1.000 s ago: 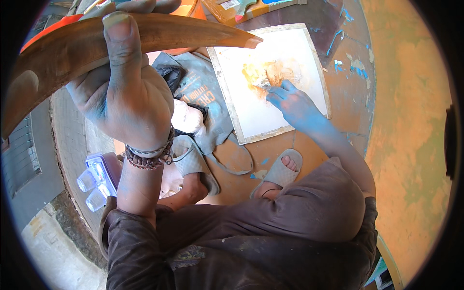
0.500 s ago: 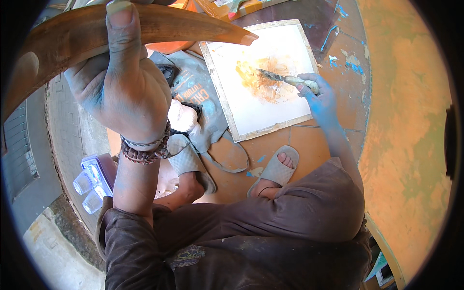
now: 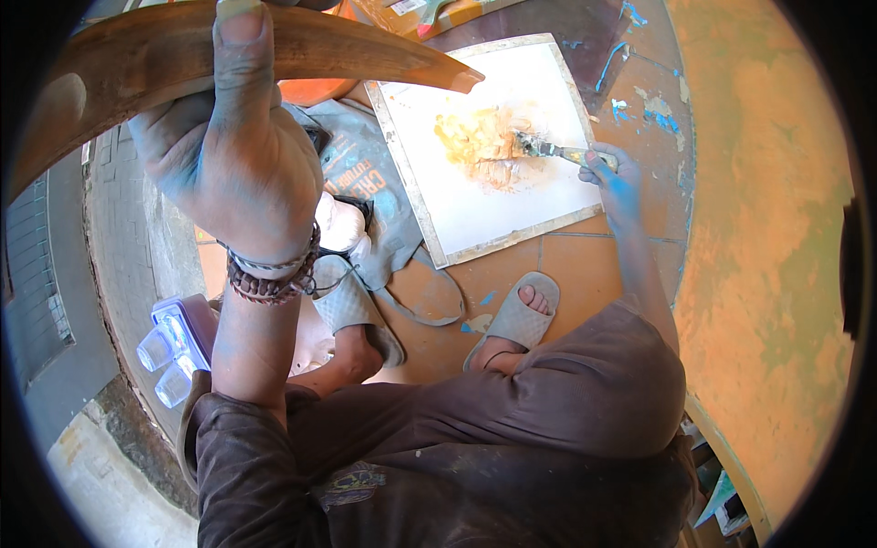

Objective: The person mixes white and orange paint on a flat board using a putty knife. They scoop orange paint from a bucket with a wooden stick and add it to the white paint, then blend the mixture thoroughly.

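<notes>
My left hand [image 3: 242, 164] is raised at the upper left, closed around a long, curved, horn-shaped brown piece [image 3: 365, 47]. Its thumb presses along the near side, and the pointed tip reaches over the white board [image 3: 475, 210]. That board lies on the floor, with yellow and brownish paste [image 3: 466, 137] smeared across its middle. At the board's right edge, my right hand [image 3: 617, 183] grips the pale handle of a putty knife [image 3: 557, 151]. The knife's smeared blade points left and lies over the right side of the paste. Bluish stains show on both hands.
A grey printed cloth bag [image 3: 365, 146] and a white plastic bundle [image 3: 340, 224] lie left of the board. An orange container [image 3: 315, 89] stands behind the horn-shaped piece. Left of my feet sits a lilac box [image 3: 192, 320] with clear cups. An orange-painted surface [image 3: 758, 274] rises along the right.
My right hand has drawn the putty knife to the right across the paste. The left hand still holds the curved piece, and the whole view has shifted slightly.
</notes>
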`<action>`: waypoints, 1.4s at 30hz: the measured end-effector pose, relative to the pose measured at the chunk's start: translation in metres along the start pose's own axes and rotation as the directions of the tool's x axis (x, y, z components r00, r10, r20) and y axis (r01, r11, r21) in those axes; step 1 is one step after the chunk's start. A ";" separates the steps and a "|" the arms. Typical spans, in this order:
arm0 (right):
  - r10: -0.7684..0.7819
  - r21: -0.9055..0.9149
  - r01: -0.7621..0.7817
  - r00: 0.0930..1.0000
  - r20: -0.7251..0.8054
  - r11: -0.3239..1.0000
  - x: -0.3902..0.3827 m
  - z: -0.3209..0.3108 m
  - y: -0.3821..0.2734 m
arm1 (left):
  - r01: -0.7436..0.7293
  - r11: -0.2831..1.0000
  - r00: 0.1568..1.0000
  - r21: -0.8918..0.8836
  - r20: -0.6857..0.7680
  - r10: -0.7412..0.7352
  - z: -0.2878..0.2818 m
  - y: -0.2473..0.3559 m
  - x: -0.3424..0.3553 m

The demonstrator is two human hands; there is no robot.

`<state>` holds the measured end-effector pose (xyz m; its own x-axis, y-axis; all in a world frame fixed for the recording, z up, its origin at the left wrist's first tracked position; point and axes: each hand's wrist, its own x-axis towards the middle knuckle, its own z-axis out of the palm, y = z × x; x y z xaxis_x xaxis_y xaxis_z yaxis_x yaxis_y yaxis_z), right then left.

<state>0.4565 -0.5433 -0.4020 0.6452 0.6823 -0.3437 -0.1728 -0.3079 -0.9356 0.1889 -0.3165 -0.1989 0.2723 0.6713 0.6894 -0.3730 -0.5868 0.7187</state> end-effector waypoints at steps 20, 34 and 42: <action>-0.492 -0.578 0.760 0.641 0.589 0.298 -0.045 0.055 -0.037 | 0.050 0.999 0.998 0.008 -0.049 -0.049 0.000 -0.001 0.001; -0.427 -0.608 0.746 0.660 0.618 0.273 -0.055 0.056 -0.041 | 0.058 0.997 0.997 -0.051 -0.054 -0.061 0.005 -0.002 -0.002; -0.373 -0.478 0.866 0.497 0.784 0.149 -0.026 0.093 -0.075 | 0.006 0.999 1.000 0.046 0.025 -0.007 -0.009 0.000 -0.001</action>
<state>0.3838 -0.4762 -0.3306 -0.1985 0.9734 0.1146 0.8883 0.2280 -0.3986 0.1811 -0.3129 -0.2005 0.2971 0.6640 0.6862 -0.3298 -0.6031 0.7263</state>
